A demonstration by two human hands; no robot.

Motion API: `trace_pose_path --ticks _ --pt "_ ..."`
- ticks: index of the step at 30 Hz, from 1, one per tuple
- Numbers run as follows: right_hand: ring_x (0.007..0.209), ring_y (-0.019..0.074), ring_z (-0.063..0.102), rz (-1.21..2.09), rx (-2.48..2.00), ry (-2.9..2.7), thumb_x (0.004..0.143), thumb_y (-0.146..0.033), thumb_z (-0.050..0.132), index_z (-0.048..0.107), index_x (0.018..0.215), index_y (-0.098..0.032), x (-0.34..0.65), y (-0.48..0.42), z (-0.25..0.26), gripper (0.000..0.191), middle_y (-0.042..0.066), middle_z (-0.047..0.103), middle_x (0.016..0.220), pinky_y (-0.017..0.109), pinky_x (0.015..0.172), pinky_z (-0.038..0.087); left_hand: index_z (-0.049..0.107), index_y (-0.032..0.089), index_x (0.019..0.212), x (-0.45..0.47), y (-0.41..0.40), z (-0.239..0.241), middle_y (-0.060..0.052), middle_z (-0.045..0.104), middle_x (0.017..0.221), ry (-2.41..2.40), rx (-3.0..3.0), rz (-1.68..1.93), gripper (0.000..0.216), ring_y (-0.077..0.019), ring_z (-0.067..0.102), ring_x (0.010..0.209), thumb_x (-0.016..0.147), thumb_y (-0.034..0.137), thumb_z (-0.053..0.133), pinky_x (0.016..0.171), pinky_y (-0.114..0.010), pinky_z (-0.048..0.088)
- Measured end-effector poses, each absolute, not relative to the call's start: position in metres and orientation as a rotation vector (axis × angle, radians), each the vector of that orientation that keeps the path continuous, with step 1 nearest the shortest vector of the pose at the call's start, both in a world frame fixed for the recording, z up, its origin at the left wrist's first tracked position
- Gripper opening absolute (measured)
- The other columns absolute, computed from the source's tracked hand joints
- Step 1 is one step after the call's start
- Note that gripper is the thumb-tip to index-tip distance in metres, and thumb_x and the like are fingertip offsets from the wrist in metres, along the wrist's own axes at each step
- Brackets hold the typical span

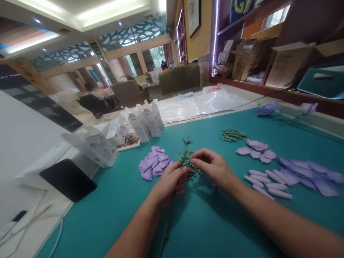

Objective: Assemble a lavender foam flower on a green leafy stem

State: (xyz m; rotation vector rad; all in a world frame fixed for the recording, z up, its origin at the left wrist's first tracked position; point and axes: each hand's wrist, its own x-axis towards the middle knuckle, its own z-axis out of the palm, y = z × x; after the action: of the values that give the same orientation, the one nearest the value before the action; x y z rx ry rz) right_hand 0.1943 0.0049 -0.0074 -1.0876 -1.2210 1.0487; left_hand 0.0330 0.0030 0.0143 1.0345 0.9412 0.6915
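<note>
My left hand point(170, 179) is closed around a green artificial flower stem point(186, 154) with small leaves and a spiky top, held upright over the teal mat point(204, 218). My right hand point(213, 166) pinches the stem's upper part from the right, fingers pressed together. A heap of purple petals point(154, 163) lies just left of my hands. A tiny dark round piece point(215, 187) lies on the mat under my right wrist.
Right of my hands lie rows of lilac petals point(268, 178), rounder petals point(256, 148), larger purple petals point(311, 173) and a bunch of green sticks point(232, 135). Finished purple flowers point(267, 108) rest near the far edge. Open white cartons point(146, 123) and a black pad point(67, 179) stand left.
</note>
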Motion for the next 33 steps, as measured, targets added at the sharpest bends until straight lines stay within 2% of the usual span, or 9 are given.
trace_pose_path --ticks 4,8,18,22,27,33 --pt "0.063 0.0146 0.055 1.057 -1.078 -1.260 0.069 -0.041 0.071 0.064 0.076 -0.020 0.1931 0.0045 -0.0095 0.024 -0.001 0.063 0.068 0.028 0.060 0.045 0.050 0.018 0.083 0.0303 0.0045 0.0136 0.010 0.031 0.053 0.944 1.038 0.730 0.035 -0.0027 0.020 0.041 0.078 0.049 0.067 0.042 -0.020 0.014" --pt "0.064 0.0149 0.056 1.077 -1.061 -1.284 0.068 -0.040 0.070 0.062 0.074 -0.020 0.1913 0.0037 -0.0100 0.023 -0.001 0.063 0.068 0.028 0.060 0.045 0.049 0.018 0.083 0.0292 0.0058 0.0129 0.010 0.033 0.053 0.956 1.040 0.761 0.037 -0.0027 0.020 0.040 0.081 0.053 0.062 0.040 -0.019 0.015" --pt "0.070 0.0157 0.057 1.107 -1.051 -1.305 0.070 -0.038 0.067 0.063 0.080 -0.020 0.1897 0.0021 -0.0109 0.021 0.000 0.063 0.074 0.030 0.066 0.047 0.046 0.019 0.079 0.0292 0.0094 0.0094 0.011 0.037 0.049 0.930 0.989 0.802 0.035 -0.0028 0.025 0.037 0.078 0.047 0.066 0.038 -0.016 0.024" --pt "0.073 0.0165 0.058 1.107 -1.031 -1.282 0.070 -0.038 0.068 0.062 0.087 -0.020 0.1880 0.0017 -0.0121 0.025 0.001 0.063 0.078 0.031 0.069 0.048 0.050 0.017 0.077 0.0303 0.0110 0.0105 0.010 0.040 0.049 0.908 0.941 0.801 0.029 -0.0030 0.028 0.037 0.076 0.041 0.066 0.037 -0.016 0.027" --pt "0.076 0.0177 0.059 1.106 -0.997 -1.338 0.073 -0.037 0.066 0.065 0.092 -0.020 0.1878 0.0011 -0.0134 0.025 0.002 0.064 0.082 0.033 0.072 0.049 0.054 0.014 0.078 0.0302 0.0120 0.0123 0.009 0.040 0.047 0.892 0.830 0.732 0.020 -0.0021 0.025 0.035 0.078 0.032 0.062 0.034 -0.015 0.024" --pt "0.081 0.0192 0.061 1.051 -1.003 -1.410 0.076 -0.035 0.066 0.066 0.092 -0.020 0.1895 0.0016 -0.0151 0.022 0.004 0.066 0.086 0.034 0.074 0.050 0.053 0.014 0.077 0.0289 0.0114 0.0098 0.010 0.037 0.045 0.860 0.798 0.701 0.026 -0.0012 0.022 0.034 0.078 0.036 0.066 0.033 -0.013 0.021"
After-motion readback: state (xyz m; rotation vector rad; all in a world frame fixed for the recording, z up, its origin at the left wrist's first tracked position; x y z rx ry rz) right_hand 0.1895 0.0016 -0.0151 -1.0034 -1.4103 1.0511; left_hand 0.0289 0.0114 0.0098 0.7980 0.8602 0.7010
